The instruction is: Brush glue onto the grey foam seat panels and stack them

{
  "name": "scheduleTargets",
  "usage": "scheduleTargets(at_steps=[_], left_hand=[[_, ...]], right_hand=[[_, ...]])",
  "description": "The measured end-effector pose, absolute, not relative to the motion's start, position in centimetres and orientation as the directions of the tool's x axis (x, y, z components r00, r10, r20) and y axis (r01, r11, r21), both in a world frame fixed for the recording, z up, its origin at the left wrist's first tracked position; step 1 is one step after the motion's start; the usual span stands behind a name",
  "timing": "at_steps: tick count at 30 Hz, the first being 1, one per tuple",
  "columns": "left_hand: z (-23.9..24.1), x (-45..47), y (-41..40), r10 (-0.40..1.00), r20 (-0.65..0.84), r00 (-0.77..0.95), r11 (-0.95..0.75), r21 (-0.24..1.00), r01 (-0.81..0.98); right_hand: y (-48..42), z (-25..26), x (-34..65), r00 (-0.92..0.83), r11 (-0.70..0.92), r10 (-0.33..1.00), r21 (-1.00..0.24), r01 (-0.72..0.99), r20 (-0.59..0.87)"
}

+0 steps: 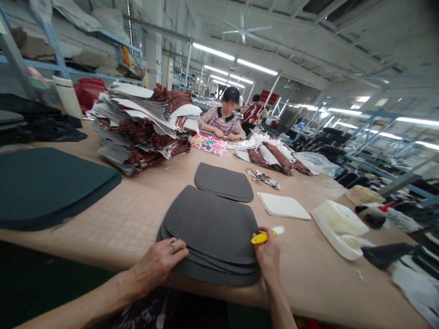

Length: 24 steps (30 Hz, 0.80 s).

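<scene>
A stack of dark grey rounded foam pieces (211,233) lies on the table in front of me. My left hand (161,262), a ring on one finger, rests on the stack's near left edge with fingers pressed down on it. My right hand (267,256) is closed around a yellow-handled brush (265,235) with a white tip, held at the stack's right edge. A single grey piece (224,183) lies just beyond the stack.
A white foam sheet (283,205) and a white tray (339,226) sit to the right. A large dark pad stack (51,185) lies left. Piles of patterned fabric and paper (144,125) stand behind. A person (224,121) works at the table's far end.
</scene>
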<state>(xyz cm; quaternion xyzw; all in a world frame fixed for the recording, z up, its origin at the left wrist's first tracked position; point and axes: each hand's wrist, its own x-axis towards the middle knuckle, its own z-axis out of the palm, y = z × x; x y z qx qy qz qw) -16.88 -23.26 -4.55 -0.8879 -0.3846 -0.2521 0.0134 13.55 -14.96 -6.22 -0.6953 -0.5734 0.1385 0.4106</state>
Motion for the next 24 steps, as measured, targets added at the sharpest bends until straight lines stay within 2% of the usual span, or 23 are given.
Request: scheduleTargets(at_steps=[6, 12, 15, 17, 20, 24], left_hand=[[-2.8, -16.4, -21.8, 0.568, 0.545, 0.617, -0.747, 0.027, 0.664], [-2.3, -15.3, -20.5, 0.487, 0.366, 0.793, -0.820, -0.119, 0.559], [-2.9, -14.6, -20.2, 0.497, 0.322, 0.806, -0.817, -0.139, 0.560], [-3.4, -14.3, -20.1, 0.515, 0.331, 0.790, -0.799, -0.149, 0.583], [-3.8, -14.1, -19.9, 0.532, 0.321, 0.783, -0.785, -0.160, 0.599], [-3.6, -14.1, -19.5, 0.530, 0.286, 0.798, -0.793, -0.165, 0.586]], right_hand=[[-15.5, -6.3, 13.8, 0.281, -0.008, 0.922, -0.712, 0.702, 0.266], [-14.9, -6.9, 14.2, 0.313, -0.034, 0.907, -0.694, 0.719, 0.280], [-14.8, -6.5, 14.3, 0.281, -0.011, 0.913, -0.672, 0.740, 0.294], [-15.3, -5.9, 14.1, 0.259, 0.022, 0.891, -0.605, 0.796, 0.373], [-16.8, -5.4, 13.0, 0.126, 0.181, 0.848, -0.506, 0.843, 0.514], [-18.5, -6.0, 10.4, -0.236, 0.512, 0.819, -0.483, 0.710, 0.523]])
